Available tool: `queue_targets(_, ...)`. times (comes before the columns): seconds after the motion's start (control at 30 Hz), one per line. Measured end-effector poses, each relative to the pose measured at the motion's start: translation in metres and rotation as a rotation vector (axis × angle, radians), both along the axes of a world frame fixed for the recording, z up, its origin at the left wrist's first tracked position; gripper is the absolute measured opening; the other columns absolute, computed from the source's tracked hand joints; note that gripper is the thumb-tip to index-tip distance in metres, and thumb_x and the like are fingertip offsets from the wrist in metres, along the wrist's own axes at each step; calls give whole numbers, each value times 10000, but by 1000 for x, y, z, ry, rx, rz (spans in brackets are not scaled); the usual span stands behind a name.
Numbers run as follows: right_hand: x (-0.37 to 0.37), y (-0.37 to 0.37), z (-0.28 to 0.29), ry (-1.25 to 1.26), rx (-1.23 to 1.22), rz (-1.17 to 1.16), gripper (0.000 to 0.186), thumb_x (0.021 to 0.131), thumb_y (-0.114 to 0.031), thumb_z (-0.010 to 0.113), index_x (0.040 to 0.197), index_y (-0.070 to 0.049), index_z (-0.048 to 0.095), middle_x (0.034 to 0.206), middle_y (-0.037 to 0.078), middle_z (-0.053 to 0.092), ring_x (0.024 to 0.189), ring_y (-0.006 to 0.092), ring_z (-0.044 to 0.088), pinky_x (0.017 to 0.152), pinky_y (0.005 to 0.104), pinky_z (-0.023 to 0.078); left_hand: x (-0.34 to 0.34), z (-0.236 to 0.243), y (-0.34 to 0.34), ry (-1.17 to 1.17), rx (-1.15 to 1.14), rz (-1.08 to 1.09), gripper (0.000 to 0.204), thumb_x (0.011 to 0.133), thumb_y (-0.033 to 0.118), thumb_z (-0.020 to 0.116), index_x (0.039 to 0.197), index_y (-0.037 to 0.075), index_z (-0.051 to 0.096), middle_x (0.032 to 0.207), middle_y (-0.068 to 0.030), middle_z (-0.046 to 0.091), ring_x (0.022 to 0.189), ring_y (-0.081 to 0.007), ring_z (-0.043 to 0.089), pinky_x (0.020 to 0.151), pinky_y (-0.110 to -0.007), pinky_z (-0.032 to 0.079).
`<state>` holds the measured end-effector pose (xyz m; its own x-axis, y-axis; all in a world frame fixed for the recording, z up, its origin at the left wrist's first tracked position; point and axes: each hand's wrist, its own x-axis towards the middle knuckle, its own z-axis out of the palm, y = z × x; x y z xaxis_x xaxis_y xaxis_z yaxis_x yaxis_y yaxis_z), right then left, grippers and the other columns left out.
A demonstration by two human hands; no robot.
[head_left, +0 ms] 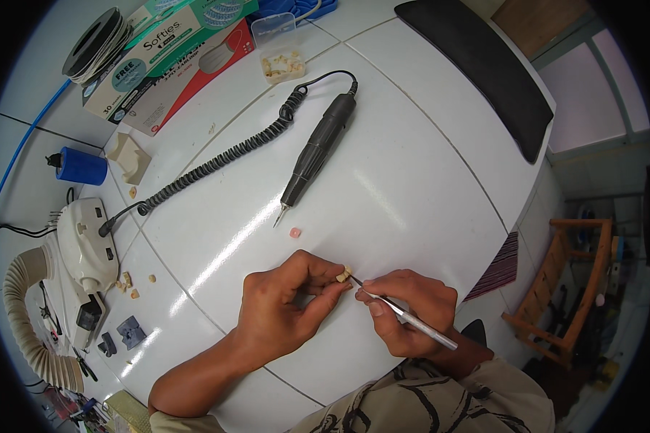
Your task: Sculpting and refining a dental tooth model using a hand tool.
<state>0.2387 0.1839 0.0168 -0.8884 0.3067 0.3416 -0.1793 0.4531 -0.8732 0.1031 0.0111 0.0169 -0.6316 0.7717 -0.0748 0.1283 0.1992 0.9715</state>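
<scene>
My left hand (282,299) pinches a small yellowish tooth-shaped piece (344,275) between thumb and index finger, above the white tiled tabletop. In my right hand (420,307) is a slim knife-like hand tool (420,328) with a silver metal handle, gripped like a pen. Its narrow dark tip meets the tooth-shaped piece, and too little shows to tell the tip's exact shape. Beyond my left hand lies a small pink block (295,232). Farther off, a black rotary handpiece (319,148) rests on the table, its thin metal bit pointing toward me.
A coiled cord (224,157) links the handpiece to a white control unit (87,242). Cartons (173,79), a wire spool (97,43) and a clear box of tooth-shaped pieces (284,66) stand at the back. A beige hose (22,310) curves at left. A wooden chair (556,303) is right.
</scene>
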Motion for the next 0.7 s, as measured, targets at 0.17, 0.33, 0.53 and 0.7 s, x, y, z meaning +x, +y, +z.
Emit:
queue_targets(0.17,0,0,1,-12,-1,5,165,910,15,715,1066,68,719,818,154,749,703,230,768,627,317,618,0,4,1,51,5,-16,156,944,-3,792,1057,-38,689,1018,-134,817,932,-223,821,824,-307,676)
queue_targets(0.33,1,0,3,-19,-13,9,155,909,20,716,1058,64,719,814,155,748,691,225,765,618,318,615,0,5,1,136,9,-27,156,938,-12,791,1055,-35,690,1014,-138,815,921,-239,822,794,-311,675)
queue_targets(0.53,0,0,2,-10,2,-2,146,911,16,719,1051,58,722,815,155,751,690,227,765,617,320,614,0,4,1,224,13,-44,160,925,-13,800,1038,-21,688,1003,-139,814,892,-253,823,754,-311,666)
queue_targets(0.7,1,0,2,-10,-6,-4,139,913,9,712,1042,60,721,805,153,749,689,230,765,621,314,611,0,3,1,216,18,-37,156,925,-12,802,1026,-18,683,1000,-137,815,886,-252,823,751,-310,664)
